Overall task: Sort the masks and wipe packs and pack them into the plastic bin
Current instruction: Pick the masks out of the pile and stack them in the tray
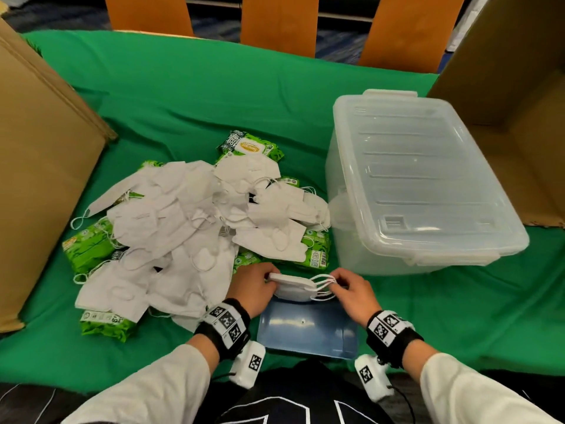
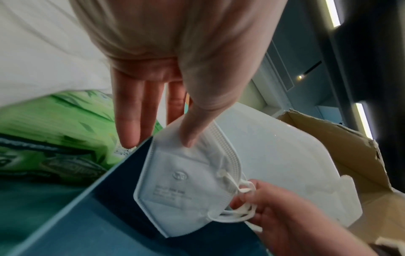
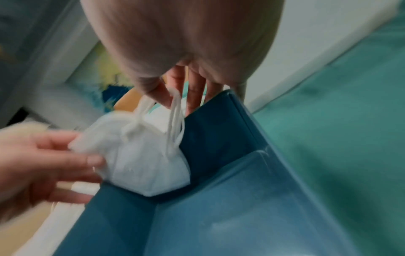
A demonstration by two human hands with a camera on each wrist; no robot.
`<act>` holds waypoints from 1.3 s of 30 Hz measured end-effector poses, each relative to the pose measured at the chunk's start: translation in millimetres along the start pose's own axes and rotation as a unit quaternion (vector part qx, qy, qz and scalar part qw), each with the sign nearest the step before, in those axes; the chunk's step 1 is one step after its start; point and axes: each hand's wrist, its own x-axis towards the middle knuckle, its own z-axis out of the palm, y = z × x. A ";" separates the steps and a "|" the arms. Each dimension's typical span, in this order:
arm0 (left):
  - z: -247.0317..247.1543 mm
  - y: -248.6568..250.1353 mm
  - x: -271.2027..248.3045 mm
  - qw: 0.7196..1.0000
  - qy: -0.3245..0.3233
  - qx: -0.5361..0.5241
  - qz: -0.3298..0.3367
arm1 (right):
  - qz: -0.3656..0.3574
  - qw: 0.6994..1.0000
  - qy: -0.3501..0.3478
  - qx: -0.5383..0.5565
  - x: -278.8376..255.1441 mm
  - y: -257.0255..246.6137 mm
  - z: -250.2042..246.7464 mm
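A thin stack of folded white masks [image 1: 292, 286] hangs over the far edge of a small blue bin [image 1: 305, 328] near me. My left hand [image 1: 264, 280] pinches the stack's left end, thumb on the top mask [image 2: 181, 181]. My right hand [image 1: 334, 284] pinches the bunched ear loops [image 3: 175, 110] at the right end. The wrist views show the masks [image 3: 142, 155] dipping into the blue bin [image 3: 241, 207]. To the left lies a heap of loose masks [image 1: 183, 215] over green wipe packs [image 1: 88, 246].
A large clear plastic bin [image 1: 412, 179] with its lid on stands to the right on the green cloth [image 1: 183, 102]. Cardboard boxes flank the table at the left [image 1: 39, 179] and right [image 1: 519, 117]. Orange chair backs [image 1: 279, 22] line the far edge.
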 end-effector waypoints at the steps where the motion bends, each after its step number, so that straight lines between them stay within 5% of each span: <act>1: 2.5 3.3 3.3 1.000 -0.011 0.016 0.008 | 0.014 0.999 0.025 0.031 1.5 3.6 -5.4; 6: 8.8 -0.7 11.4 0.992 -0.043 0.109 0.047 | -0.008 0.994 0.053 0.099 -2.2 -5.0 -22.7; 13: 1.7 -13.7 13.6 0.983 -0.064 0.144 0.091 | -0.061 0.988 -0.020 -0.138 -8.7 -2.5 -30.7; 18: 5.7 -20.7 8.8 0.983 -0.081 0.129 0.100 | -0.078 0.984 -0.067 -0.149 -5.2 -7.5 -21.7; 26: 20.4 -11.8 7.9 0.982 -0.059 0.109 0.145 | -0.134 0.915 -0.163 -0.343 15.3 -20.0 2.5; 33: 13.1 -20.0 4.7 0.976 -0.021 0.141 0.163 | -0.109 0.955 -0.150 -0.231 24.4 -12.0 -2.9; 39: 13.2 -22.3 7.0 0.982 -0.027 0.121 0.145 | -0.067 0.956 -0.199 -0.205 33.3 -1.4 -7.8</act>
